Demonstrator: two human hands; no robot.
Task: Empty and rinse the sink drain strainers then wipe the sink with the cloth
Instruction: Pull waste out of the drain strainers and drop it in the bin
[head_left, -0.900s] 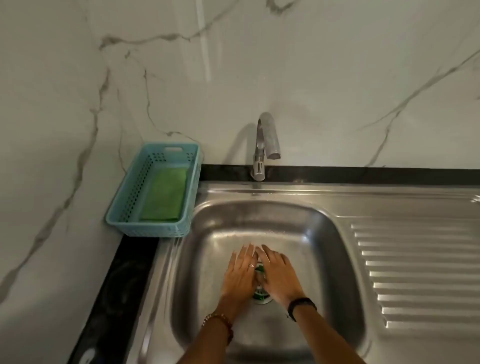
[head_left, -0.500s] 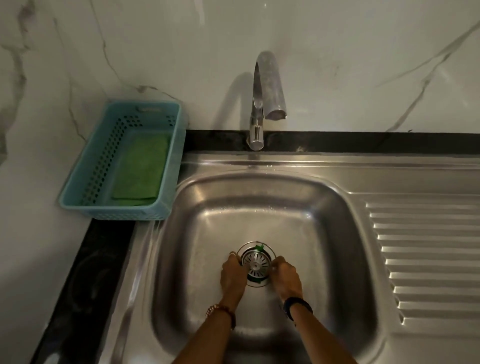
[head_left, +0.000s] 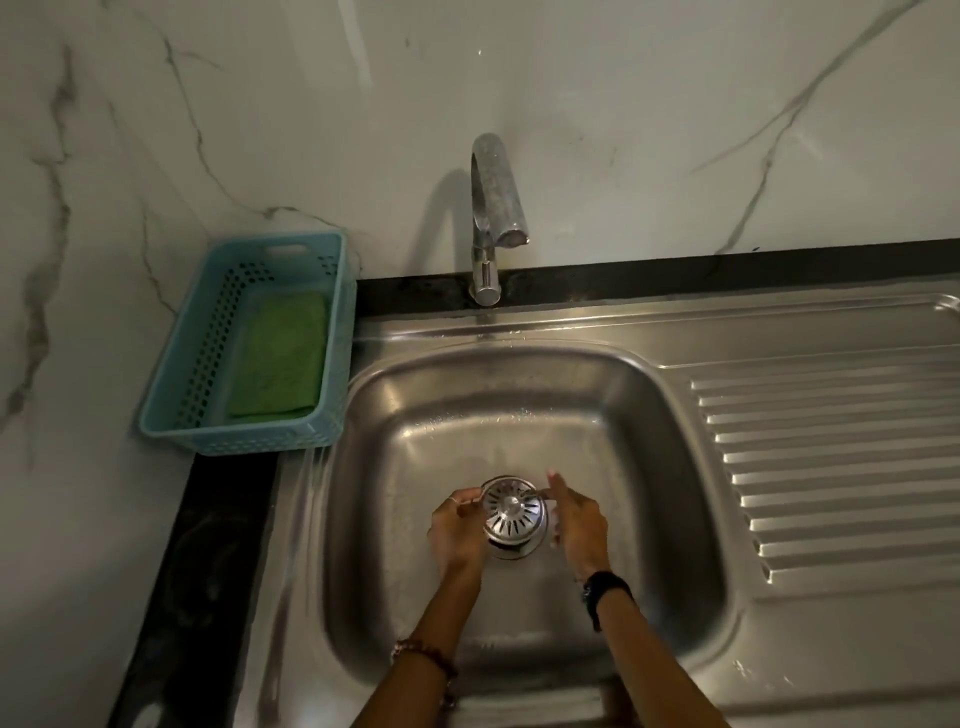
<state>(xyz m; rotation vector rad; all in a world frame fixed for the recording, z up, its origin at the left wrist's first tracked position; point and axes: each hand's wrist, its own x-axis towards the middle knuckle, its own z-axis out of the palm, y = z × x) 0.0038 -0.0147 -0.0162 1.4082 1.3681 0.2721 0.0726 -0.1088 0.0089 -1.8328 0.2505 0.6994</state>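
Nearest the viewer, two bare forearms reach forward into a stainless steel sink (head_left: 675, 467). One wrist wears a beaded bracelet (head_left: 421, 652); the other wears a dark band (head_left: 605, 590).

At the middle of the basin floor, the left hand (head_left: 457, 530) and right hand (head_left: 579, 525) sit on either side of a round metal drain strainer (head_left: 514, 512). The fingers (head_left: 561, 491) of both hands pinch its rim from the left and right, grasping it between them. The strainer appears tilted and raised a little above the drain opening (head_left: 511, 548), whose ring shows just below and nearer the viewer. A second strainer may sit underneath, but that cannot be told.

To the right, a ridged draining board (head_left: 831, 467) slopes away beside the basin.

Further back on the left, a blue plastic basket (head_left: 182, 421) stands on the dark desk (head_left: 197, 571) in the corner, just beside the sink rim. A folded green cloth (head_left: 283, 358) lies inside it, untouched.

At the far edge, a chrome tap (head_left: 493, 208) rises before a marble wall (head_left: 675, 104). No water is seen running.

Judging from this, the task is at its start: the strainer is only being lifted out. Emptying, rinsing and wiping with the cloth all seem left to do.
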